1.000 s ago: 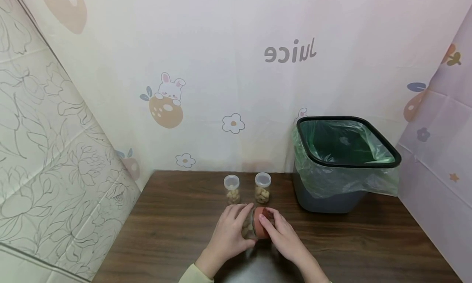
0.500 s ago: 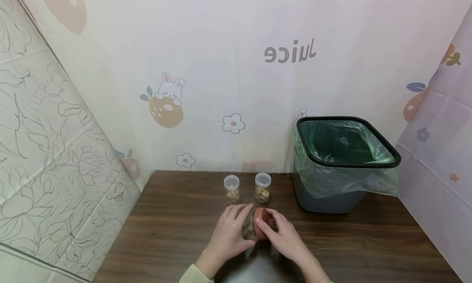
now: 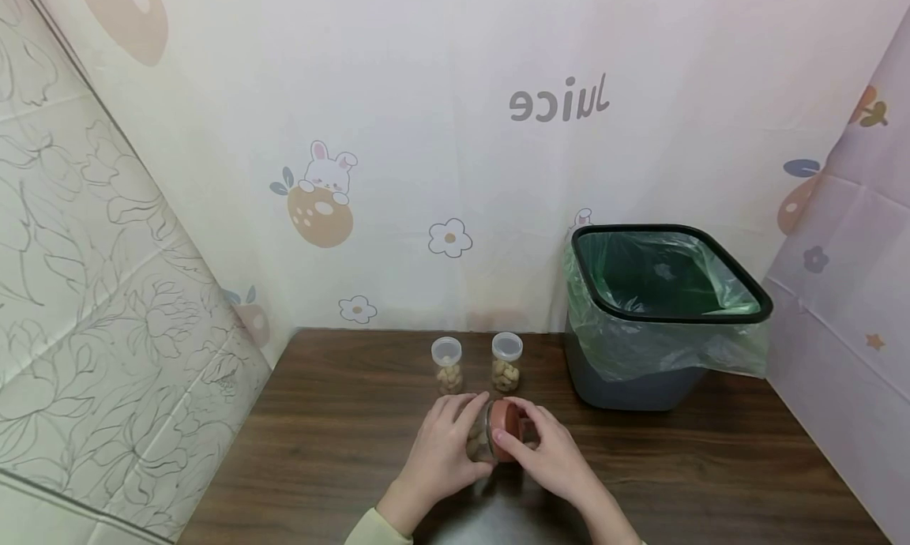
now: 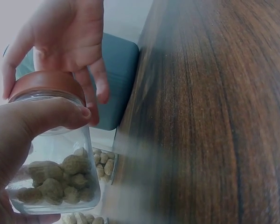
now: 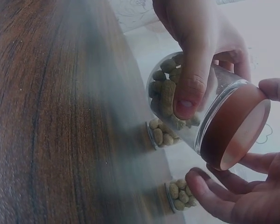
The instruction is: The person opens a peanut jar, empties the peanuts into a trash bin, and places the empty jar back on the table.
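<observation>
Tilted on its side above the table, a clear jar (image 4: 51, 182) with unshelled peanuts in it lies between both hands. My left hand (image 3: 446, 446) grips the jar's glass body, thumb across it near the neck. The reddish-brown lid (image 5: 235, 126) sits on the jar's mouth. At the lid's rim, my right hand (image 3: 554, 454) holds it between thumb and fingertips, the palm facing the lid's top. Behind the hands stand two small clear jars with white lids, the left jar (image 3: 448, 367) and the right jar (image 3: 506, 363), both containing pale nuts.
A grey bin (image 3: 626, 383) with a black rim and green plastic liner (image 3: 661, 347) stands at the back right of the dark wooden table (image 3: 341, 419). Printed white cloth (image 3: 398, 174) hangs behind and at both sides.
The right thumb has slid a little down along the lid's rim, and the right fingers have shifted around it. The left hand holds the jar in the same place.
</observation>
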Available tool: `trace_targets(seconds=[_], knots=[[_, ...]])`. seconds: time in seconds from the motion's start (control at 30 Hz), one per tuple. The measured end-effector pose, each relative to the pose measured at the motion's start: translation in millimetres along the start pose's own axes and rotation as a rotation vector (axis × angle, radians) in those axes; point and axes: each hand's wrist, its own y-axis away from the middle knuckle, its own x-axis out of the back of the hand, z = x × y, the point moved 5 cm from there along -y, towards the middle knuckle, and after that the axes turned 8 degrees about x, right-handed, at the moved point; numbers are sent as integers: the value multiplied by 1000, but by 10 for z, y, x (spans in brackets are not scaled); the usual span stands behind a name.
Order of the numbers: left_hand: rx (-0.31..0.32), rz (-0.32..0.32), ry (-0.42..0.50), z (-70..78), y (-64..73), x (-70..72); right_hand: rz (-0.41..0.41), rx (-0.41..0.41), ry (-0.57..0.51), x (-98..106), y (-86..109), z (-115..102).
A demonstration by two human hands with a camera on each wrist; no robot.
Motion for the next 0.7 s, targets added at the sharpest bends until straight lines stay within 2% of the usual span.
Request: trace_targets(seconds=[0.2, 0.53, 0.7], knots=[[11, -26, 7, 7, -4, 13, -5, 60, -74, 5, -10, -16], [-4, -16, 12, 11, -2, 14, -13, 247, -24, 30, -2, -41], [-7, -18, 18, 10, -8, 16, -22, 323, -34, 41, 6, -77]])
